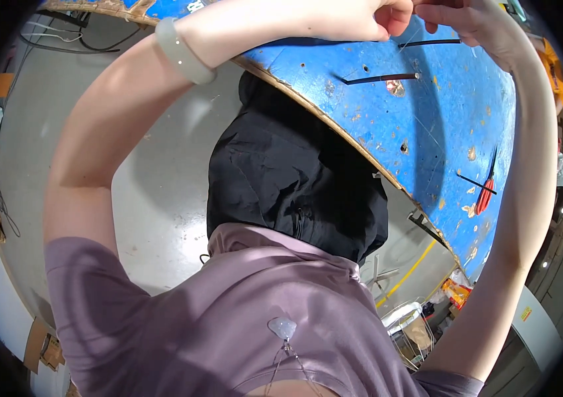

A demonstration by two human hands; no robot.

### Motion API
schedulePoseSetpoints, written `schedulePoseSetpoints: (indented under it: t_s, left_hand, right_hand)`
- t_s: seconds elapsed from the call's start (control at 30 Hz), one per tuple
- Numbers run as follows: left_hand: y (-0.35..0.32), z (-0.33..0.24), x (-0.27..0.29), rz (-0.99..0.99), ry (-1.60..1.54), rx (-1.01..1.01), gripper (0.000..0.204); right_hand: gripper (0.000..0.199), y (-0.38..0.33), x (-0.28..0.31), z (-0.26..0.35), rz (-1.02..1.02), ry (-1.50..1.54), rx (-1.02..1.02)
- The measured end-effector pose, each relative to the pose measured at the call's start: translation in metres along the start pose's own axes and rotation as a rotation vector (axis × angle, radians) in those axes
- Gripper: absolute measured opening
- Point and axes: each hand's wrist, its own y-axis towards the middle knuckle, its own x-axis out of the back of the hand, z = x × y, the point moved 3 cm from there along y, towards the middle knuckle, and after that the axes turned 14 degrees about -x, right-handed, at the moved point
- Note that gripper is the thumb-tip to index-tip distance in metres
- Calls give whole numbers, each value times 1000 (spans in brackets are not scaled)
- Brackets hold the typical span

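Note:
At the top edge, over a blue worktable (pixel 420 145), my left hand (pixel 377 16) has its fingers curled in. My right hand (pixel 470 23) meets it there, thumb and fingers pinched together. Whatever lies between the fingertips is hidden or cut off by the frame. Just below the hands, a thin black rod-like piece (pixel 430 43) lies on the table. A second dark piece (pixel 384 78), with a bent thin end, rests nearer to me. Close to my right forearm are a short thin black piece (pixel 476 183) and a tool with red handles (pixel 486 198).
The table's worn wooden edge (pixel 334 126) runs slantwise in front of my lap, which black cloth (pixel 288 178) covers. Cables (pixel 70 43) lie on the grey floor at the far left. Orange packaging (pixel 457 291) and a wire basket (pixel 414 331) stand low at the right.

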Motion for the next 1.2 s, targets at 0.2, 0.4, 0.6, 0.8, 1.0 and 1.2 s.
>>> schedulePoseSetpoints:
  t_s: [0.2,0.4,0.6,0.8,1.0,1.2]
  left_hand:
    - [-6,-7,-8,-72,56,-88,14]
    - [-5,-9,-5,-10,61,-110,13]
    - [-3,-11,-7,107,143,-200,14]
    - [-10,-6,-2,248,107,-349,18]
    - [-21,-14,0,310,167,-340,29]
    - [-23,-23,-1,346,272,-430,33]
  right_hand:
    - [11,19,-37,-28,202,545,92]
    - [7,25,-58,-40,93,598,285]
    - [7,13,-63,-36,-94,560,268]
    - [10,3,-68,-33,-160,561,124]
    - [13,1,-75,-45,-184,583,160]
    - [22,4,-91,-88,-126,532,302]
